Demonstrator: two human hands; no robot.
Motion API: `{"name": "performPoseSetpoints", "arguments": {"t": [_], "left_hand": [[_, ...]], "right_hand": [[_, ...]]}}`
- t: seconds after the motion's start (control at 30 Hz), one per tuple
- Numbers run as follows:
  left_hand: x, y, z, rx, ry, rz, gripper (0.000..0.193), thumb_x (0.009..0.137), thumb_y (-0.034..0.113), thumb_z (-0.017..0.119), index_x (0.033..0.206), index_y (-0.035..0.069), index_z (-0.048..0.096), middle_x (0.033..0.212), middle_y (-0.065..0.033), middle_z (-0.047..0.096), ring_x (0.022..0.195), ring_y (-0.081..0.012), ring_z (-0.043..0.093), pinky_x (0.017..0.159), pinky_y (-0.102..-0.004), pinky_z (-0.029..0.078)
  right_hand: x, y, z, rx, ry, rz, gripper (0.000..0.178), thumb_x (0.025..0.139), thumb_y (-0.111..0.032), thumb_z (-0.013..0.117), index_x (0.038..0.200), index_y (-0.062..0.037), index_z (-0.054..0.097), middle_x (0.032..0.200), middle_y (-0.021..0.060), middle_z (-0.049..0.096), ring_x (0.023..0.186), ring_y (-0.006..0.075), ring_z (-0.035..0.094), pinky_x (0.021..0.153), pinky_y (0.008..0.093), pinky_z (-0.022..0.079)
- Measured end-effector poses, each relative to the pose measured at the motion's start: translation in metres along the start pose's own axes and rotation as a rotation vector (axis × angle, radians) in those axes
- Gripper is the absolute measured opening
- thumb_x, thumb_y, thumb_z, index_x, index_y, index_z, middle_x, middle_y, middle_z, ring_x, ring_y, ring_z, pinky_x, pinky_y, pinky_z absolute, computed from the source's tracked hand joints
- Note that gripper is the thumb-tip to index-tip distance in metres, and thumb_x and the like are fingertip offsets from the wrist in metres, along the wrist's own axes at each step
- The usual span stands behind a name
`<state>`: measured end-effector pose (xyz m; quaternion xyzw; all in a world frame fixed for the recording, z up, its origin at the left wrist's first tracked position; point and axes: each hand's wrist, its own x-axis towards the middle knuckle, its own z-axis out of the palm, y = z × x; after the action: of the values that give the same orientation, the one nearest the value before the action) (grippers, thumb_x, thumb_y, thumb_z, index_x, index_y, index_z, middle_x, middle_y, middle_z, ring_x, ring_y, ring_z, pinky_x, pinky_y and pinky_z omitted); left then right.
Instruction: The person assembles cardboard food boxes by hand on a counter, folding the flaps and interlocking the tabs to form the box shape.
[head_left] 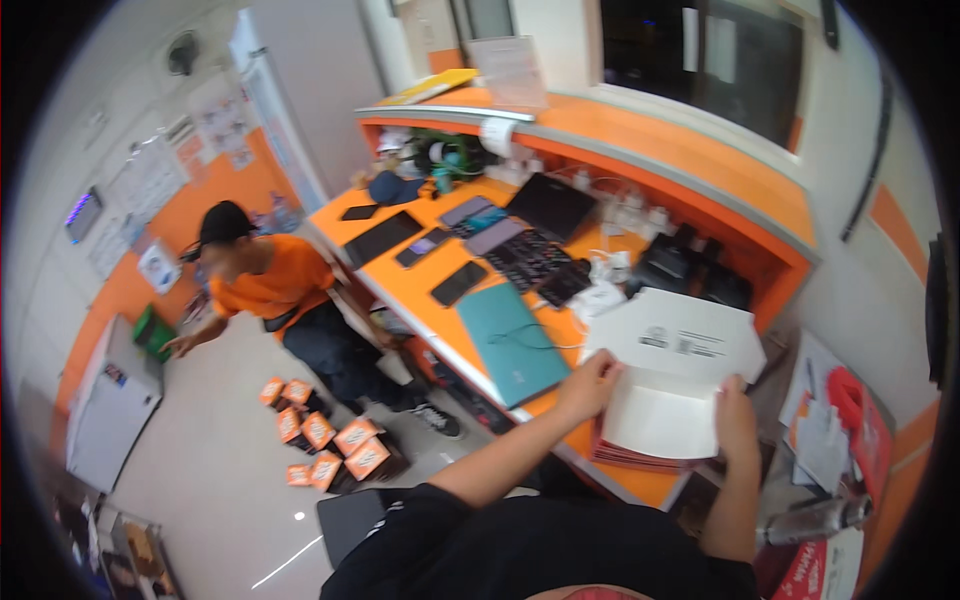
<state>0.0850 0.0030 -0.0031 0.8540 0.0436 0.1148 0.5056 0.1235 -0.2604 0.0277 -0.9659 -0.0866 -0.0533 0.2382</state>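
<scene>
At the left of the frame, a person in an orange shirt (270, 275) leans over the floor (215, 440), outside your reach. Right of them, orange-topped boxes (367, 457) cluster on that floor, well apart from your arms. The near edge of your desk (412, 292) slants from the upper middle toward the lower right, with dark phones (459, 284) and a teal laptop (508, 345) along it. The laptop lies just left of your forearm, so sideways room there is tight, and a thin cable runs across it.

Right of center, your left hand (592, 385) pinches the white carton (658, 412) at its left side, near the lid fold; your right hand (735, 420) is closed on its right wall. The carton sits over a red-edged stack (640, 460) at the desk's near edge. Its base and walls look formed — the lid panel leans back, unclosed. The layers below appear untouched, though you cannot count them.

Beyond the lid, black devices (690, 265) crowd under the raised shelf (660, 150). At the lower right, a metal bottle (820, 520) sits near your right forearm — little elbow room on that side.
</scene>
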Motion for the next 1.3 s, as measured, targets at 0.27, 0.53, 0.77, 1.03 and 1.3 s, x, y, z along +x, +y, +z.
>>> {"name": "performPoseSetpoints", "arguments": {"t": [0.27,0.53,0.77,1.03,1.3], "left_hand": [[0.009,-0.002,-0.001,-0.061,-0.01,-0.043,0.024,0.087,0.027,0.053,0.089,0.002,0.053,0.076,-0.0126,0.059,0.07,-0.0236,0.058,0.065,-0.0337,0.045],[0.008,-0.015,0.017,-0.199,-0.017,-0.056,0.026,0.088,0.026,0.054,0.09,0.001,0.052,0.08,-0.0094,0.058,0.073,-0.016,0.054,0.067,-0.0306,0.044],[-0.032,0.014,0.021,-0.789,-0.051,-0.412,0.054,0.092,0.038,0.045,0.127,-0.004,0.04,0.127,-0.0149,0.046,0.117,-0.0217,0.043,0.096,-0.029,0.033],[-0.023,0.05,-0.103,-0.218,-0.329,0.439,0.064,0.092,0.041,0.045,0.141,0.005,0.024,0.148,-0.0169,0.016,0.137,-0.0309,0.014,0.11,-0.0406,0.012],[-0.044,0.037,-0.123,-0.128,-0.177,0.217,0.093,0.07,0.041,0.074,0.142,0.011,0.022,0.145,-0.0263,0.008,0.136,-0.0374,0.009,0.109,-0.0438,0.014]], "right_hand": [[-0.006,0.002,0.001,0.14,0.048,-0.073,0.013,0.087,-0.01,0.049,0.097,-0.0034,0.044,0.086,0.0237,0.058,0.084,0.0427,0.056,0.069,0.0469,0.043],[-0.012,0.003,0.004,0.355,0.053,0.081,0.017,0.087,-0.013,0.051,0.1,-0.003,0.046,0.086,0.0172,0.06,0.08,0.0321,0.06,0.071,0.039,0.046],[-0.021,0.035,0.027,0.822,-0.271,0.224,0.044,0.084,-0.005,0.047,0.127,0.0045,0.042,0.117,0.013,0.055,0.104,0.0206,0.054,0.09,0.0298,0.041],[0.002,-0.003,0.062,1.443,-0.114,0.27,0.039,0.087,-0.011,0.05,0.123,0.0022,0.046,0.113,0.0102,0.057,0.101,0.0192,0.054,0.088,0.0304,0.041],[0.022,-0.075,0.105,1.537,-0.564,0.112,0.038,0.089,-0.018,0.049,0.121,0.0028,0.048,0.113,0.0112,0.056,0.106,0.0175,0.053,0.089,0.0304,0.042]]}}
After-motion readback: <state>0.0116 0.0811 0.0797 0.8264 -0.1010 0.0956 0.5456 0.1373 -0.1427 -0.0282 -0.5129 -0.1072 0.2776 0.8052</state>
